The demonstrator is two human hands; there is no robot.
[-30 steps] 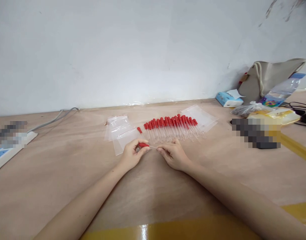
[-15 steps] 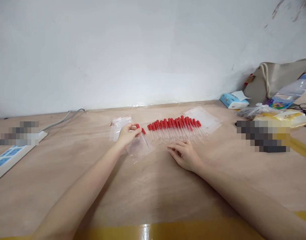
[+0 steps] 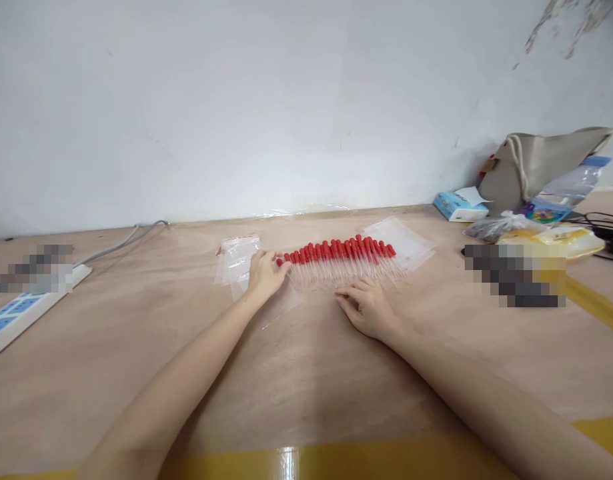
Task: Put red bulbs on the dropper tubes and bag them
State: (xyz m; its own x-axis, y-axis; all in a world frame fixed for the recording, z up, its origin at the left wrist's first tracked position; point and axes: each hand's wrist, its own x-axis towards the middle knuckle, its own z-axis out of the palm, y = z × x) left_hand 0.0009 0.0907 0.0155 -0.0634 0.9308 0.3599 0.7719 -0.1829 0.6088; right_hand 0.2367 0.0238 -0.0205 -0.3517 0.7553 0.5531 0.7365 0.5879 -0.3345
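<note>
A row of droppers (image 3: pixel 336 251) with red rubber bulbs and thin clear tubes lies side by side, tips toward me. At the row's left end, my left hand (image 3: pixel 266 273) pinches the red bulb of a dropper (image 3: pixel 280 262) between thumb and fingers; its tube points down to the right. My right hand (image 3: pixel 369 310) rests on the table just in front of the tube tips, fingers loosely curved, thumb slightly apart, nothing visible in it. Clear zip bags (image 3: pixel 239 252) lie beside and under my left hand. More clear bags (image 3: pixel 403 240) lie behind the row's right end.
A white power strip (image 3: pixel 41 303) with a grey cable lies at left. Toward the right are a blue tissue pack (image 3: pixel 460 205), a grey bag (image 3: pixel 551 167), a plastic bottle (image 3: pixel 569 193), a yellow-and-white package (image 3: pixel 556 241) and a blurred-out dark object (image 3: pixel 516 277). Yellow tape (image 3: pixel 336 460) runs along the front edge.
My left hand has lowered the dropper it held above the bag to the left end of the row. My right hand has stayed in place. The view has shifted slightly.
</note>
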